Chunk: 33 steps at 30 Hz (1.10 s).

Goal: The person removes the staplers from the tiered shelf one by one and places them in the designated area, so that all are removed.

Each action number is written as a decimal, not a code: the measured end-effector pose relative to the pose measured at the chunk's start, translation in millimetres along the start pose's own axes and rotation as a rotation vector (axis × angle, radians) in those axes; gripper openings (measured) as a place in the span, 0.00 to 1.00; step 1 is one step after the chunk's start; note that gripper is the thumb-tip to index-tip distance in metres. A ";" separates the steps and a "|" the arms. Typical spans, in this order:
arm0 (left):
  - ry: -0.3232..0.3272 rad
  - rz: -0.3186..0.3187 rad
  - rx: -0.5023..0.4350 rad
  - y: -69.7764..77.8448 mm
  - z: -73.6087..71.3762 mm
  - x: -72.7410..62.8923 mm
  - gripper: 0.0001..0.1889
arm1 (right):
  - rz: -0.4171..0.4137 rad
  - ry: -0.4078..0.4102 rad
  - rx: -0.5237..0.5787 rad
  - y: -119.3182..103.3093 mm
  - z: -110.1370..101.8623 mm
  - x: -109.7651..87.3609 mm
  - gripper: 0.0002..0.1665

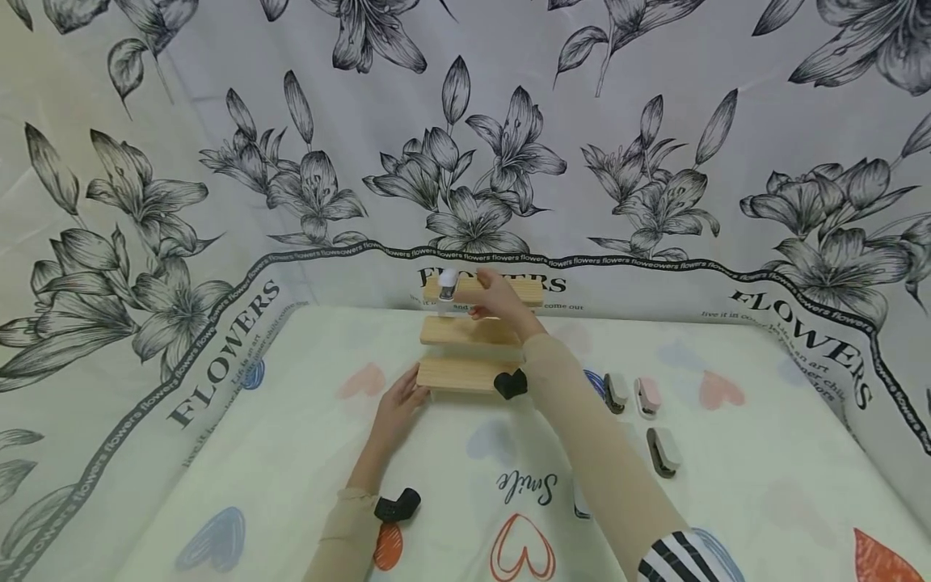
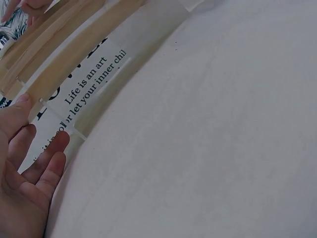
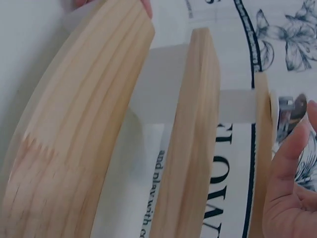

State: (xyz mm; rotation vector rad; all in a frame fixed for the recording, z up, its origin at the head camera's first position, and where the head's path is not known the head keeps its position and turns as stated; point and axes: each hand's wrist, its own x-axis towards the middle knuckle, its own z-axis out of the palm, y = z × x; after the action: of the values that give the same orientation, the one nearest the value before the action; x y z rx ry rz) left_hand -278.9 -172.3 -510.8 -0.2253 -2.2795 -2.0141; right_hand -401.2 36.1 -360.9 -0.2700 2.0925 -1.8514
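Note:
A three-tier wooden shelf rack [image 1: 458,374] with pale see-through supports stands at the back of the table. My left hand [image 1: 402,404] grips the left end of its lowest board, the thumb on the wood and the other fingers curling by the side support in the left wrist view. At the top board [image 1: 520,289], my right hand [image 1: 502,297] pinches the end of a small white stapler [image 1: 448,284], which sits upright near the board's left end. Metal parts of that stapler [image 3: 286,116] show in the right wrist view, with the thumb close against it.
Right of the rack lie a grey-white stapler [image 1: 615,393], a pink one [image 1: 646,397] and another pale one [image 1: 663,451]. A white object [image 1: 581,503] is partly hidden under my right forearm. Flower-printed cloth [image 1: 473,162] hangs behind the rack.

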 end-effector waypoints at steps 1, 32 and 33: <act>-0.005 0.008 -0.004 0.2 -0.4 0.7 0.27 | -0.005 0.006 -0.026 -1.5 2.9 1.5 0.53; -0.007 -0.047 -0.028 2.7 -8.7 12.0 0.28 | -0.270 0.119 -0.225 16.0 21.2 1.5 0.34; -0.015 -0.047 -0.036 5.4 -8.8 11.6 0.28 | -0.266 0.119 -0.201 18.6 19.1 -2.4 0.34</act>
State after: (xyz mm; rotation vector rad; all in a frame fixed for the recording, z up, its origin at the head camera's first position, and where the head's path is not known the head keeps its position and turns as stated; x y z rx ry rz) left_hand -289.6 -179.8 -502.5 -0.1912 -2.2799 -2.0846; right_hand -390.4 21.7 -380.8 -0.5217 2.4300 -1.8382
